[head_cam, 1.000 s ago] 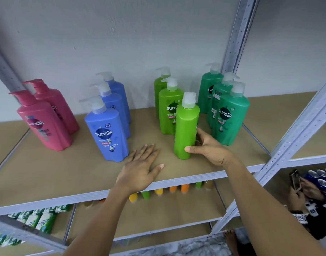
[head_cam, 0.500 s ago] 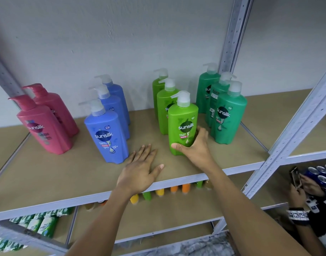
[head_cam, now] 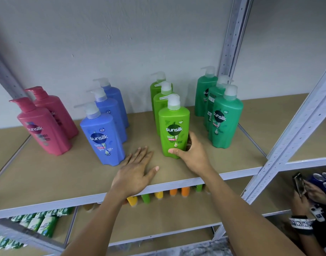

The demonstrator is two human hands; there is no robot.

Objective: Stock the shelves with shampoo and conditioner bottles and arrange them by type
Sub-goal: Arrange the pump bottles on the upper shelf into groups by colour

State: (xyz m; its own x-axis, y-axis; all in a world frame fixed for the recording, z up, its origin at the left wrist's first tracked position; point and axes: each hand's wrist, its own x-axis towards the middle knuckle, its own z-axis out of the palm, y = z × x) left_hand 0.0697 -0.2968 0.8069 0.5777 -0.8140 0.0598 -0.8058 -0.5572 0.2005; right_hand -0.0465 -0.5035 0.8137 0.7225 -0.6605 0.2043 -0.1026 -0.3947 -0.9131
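Right hand [head_cam: 191,156] grips the upright light-green bottle [head_cam: 174,126] low on its right side, foremost in its row; left hand [head_cam: 136,170] lies flat on the shelf [head_cam: 47,178] alongside.

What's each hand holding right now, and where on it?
Right hand grips the front lime-green shampoo bottle low on its body; left hand holds nothing.

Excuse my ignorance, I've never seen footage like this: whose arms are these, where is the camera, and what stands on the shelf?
No machine here: a person wears a camera on the head, looking down at their own hands. The left hand lies flat on the shelf. The right hand grips the front light green bottle near its base. Upright pump bottles stand in rows by colour: two pink bottles, three blue bottles, three light green, three dark green bottles.
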